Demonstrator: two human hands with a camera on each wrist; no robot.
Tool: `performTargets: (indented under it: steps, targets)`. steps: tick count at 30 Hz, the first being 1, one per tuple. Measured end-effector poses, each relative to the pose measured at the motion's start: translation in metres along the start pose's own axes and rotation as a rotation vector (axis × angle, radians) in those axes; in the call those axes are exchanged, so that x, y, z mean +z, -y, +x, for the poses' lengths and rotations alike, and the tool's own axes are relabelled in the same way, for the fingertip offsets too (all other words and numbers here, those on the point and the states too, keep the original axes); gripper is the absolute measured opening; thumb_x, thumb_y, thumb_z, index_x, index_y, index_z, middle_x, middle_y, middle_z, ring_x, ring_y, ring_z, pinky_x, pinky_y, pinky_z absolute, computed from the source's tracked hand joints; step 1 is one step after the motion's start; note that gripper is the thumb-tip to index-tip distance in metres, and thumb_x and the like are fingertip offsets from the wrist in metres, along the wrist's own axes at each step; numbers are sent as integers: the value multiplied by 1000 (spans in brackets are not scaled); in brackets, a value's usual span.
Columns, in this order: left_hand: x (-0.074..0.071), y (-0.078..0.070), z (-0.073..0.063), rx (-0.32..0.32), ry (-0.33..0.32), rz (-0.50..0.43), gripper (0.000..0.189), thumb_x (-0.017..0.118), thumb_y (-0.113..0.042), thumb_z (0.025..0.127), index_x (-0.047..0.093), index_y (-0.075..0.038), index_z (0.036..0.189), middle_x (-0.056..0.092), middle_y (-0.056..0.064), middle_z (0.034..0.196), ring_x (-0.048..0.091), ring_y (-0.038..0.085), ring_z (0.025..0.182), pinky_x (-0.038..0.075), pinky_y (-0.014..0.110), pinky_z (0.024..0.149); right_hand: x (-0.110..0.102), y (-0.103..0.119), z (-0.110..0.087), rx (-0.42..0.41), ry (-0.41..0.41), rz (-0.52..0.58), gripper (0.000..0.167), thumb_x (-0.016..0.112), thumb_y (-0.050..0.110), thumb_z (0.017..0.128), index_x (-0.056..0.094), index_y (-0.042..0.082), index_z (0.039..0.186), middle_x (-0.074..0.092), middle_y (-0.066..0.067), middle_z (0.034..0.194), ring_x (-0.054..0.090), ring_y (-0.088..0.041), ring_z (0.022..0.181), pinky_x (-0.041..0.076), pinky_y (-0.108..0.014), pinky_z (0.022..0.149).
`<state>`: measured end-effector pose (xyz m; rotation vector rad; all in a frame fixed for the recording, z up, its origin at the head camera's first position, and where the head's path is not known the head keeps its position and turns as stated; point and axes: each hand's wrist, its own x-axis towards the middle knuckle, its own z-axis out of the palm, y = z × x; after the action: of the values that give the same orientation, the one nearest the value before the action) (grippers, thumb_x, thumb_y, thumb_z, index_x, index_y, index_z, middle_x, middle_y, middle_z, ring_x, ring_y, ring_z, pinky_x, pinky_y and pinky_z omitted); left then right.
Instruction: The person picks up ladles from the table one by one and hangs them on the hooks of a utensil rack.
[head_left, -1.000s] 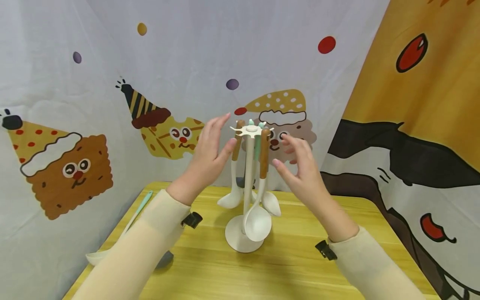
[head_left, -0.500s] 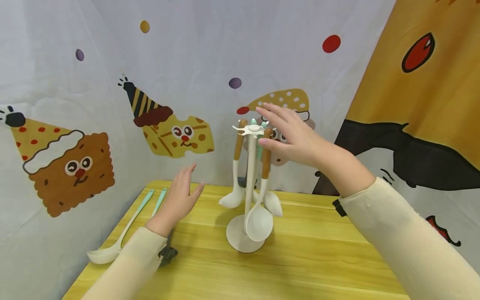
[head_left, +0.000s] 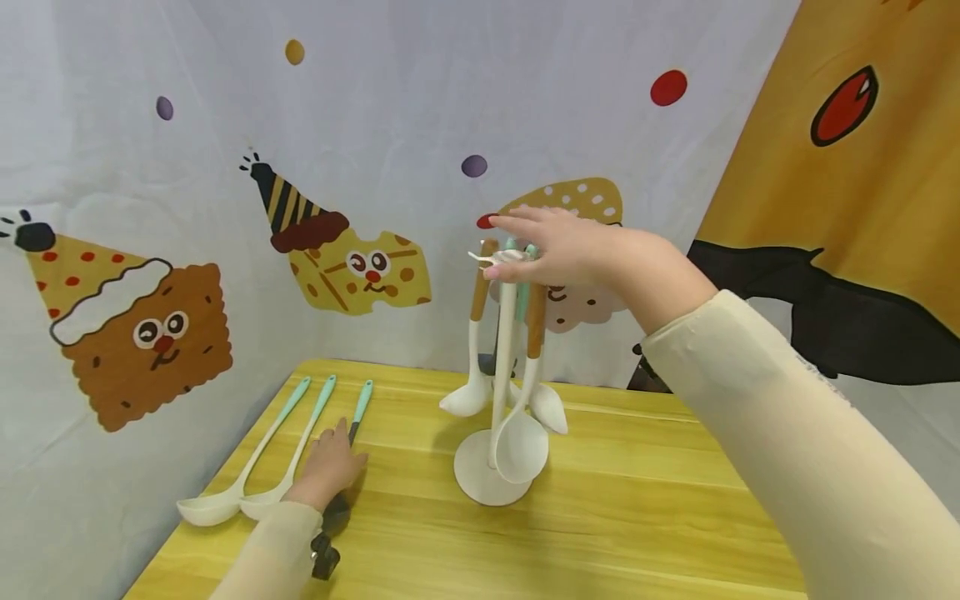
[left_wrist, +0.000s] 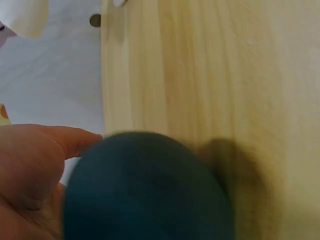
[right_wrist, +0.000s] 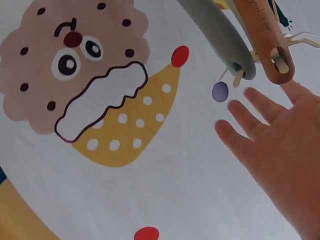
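In the head view, my left hand [head_left: 328, 462] is low over a utensil with a mint handle [head_left: 363, 402] and dark grey neck, lying on the table. Its rounded dark head [left_wrist: 150, 190] fills the lower left wrist view, beside my fingers; whether they grip it is hidden. My right hand [head_left: 558, 246] spans the top of a white utensil stand [head_left: 504, 367], fingers extended and thumb in front. From the stand hang a front white ladle [head_left: 521, 448] with a wooden handle, another wooden-handled utensil [head_left: 480, 292] at left, and several others behind. Handle ends [right_wrist: 282, 65] show above my right fingers.
Two white ladles with mint handles, one outermost [head_left: 210, 508] and one beside it [head_left: 300, 454], lie along the left of the wooden table [head_left: 637, 517]. A patterned cloth [head_left: 375, 100] hangs behind the table.
My left hand has moved away from the stand, down and left to the dark utensil. My right hand has moved left over the stand's top. The hanging utensils keep their places.
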<state>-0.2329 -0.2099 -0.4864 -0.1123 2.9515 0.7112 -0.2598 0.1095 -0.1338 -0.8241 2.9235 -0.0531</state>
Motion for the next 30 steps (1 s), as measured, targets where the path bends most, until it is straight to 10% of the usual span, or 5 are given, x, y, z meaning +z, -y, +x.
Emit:
performTargets:
  steps: [6,13,30]
  targets:
    - [5,13,2,-43,10,61,63,54,-17,88,33,21,134,43,42,122,44,54,114,40,58,96,2,1,3,43,75,-19,86,51,67,84,13,32,152,9,-6,159,5,-34,146,17,-62,111]
    - [8,18,2,-66,-25,90,41,56,-11,87,51,17,117,49,33,104,52,44,95,47,53,82,4,-1,1,-13,92,48,69,57,45,92,24,28,151,48,-4,126,47,-22,112,42,-42,94]
    - [16,19,6,-70,35,49,32,48,2,86,51,15,115,48,32,103,56,37,82,50,48,72,9,-10,4,-40,9,126,51,53,23,97,37,23,146,45,-11,135,41,-26,121,39,-45,101]
